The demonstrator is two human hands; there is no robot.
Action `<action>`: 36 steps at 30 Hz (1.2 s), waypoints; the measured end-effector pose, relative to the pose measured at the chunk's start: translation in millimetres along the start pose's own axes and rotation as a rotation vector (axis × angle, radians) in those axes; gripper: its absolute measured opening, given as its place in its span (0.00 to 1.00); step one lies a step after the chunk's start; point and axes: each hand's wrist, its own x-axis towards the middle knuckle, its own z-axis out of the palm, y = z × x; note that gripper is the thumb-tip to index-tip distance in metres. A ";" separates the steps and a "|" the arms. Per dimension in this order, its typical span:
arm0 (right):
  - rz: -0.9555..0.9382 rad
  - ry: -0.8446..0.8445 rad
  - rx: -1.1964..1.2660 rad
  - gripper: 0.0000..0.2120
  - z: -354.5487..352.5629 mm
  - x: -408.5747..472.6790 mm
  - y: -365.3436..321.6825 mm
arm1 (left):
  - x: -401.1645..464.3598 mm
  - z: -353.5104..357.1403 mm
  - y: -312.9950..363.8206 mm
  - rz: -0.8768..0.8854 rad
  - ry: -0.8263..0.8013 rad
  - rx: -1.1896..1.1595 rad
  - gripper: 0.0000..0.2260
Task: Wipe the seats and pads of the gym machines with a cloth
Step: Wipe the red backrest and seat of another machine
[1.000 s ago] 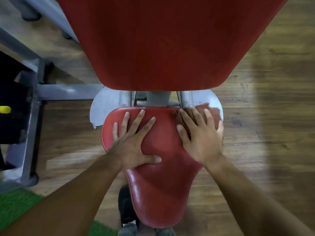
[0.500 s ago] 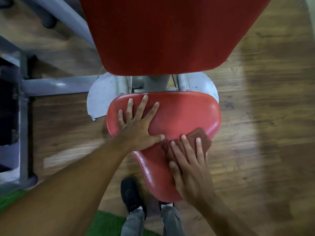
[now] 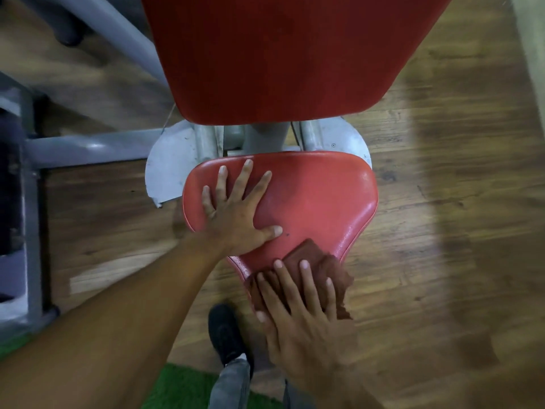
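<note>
person, seen from above: two bare forearms, no sleeves, watch or rings in view; left hand and right hand ungloved, nails short. one black shoe; grey trouser legs.

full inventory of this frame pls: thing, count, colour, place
seat: 1, red, centre, on the grey frame
back pad: 1, red, top centre, above the seat
cloth: 1, reddish brown, on the seat's narrow near end, under the right hand
frame: 1, grey metal, left side and behind the seat
floor: 1, brown wood
mat: 1, green, bottom edge
shoe: 1, black, on the floor below the seat
trouser legs: grey, bottom centre
left hand: flat on the seat's left part, fingers spread
right hand: flat on the cloth, pressing it to the seat
</note>
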 end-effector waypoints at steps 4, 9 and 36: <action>0.060 -0.069 0.017 0.25 -4.8 54.2 -3.7 | 0.1 -5.6 -3.6 0.014 0.070 -0.238 0.34; 0.014 0.064 0.246 0.24 -23.1 56.9 2.8 | -42.8 -15.2 -2.4 -0.163 0.458 -0.734 0.23; 0.011 -0.096 0.046 0.27 -17.4 153.4 131.4 | -124.0 140.2 111.8 -0.171 0.407 -0.034 0.31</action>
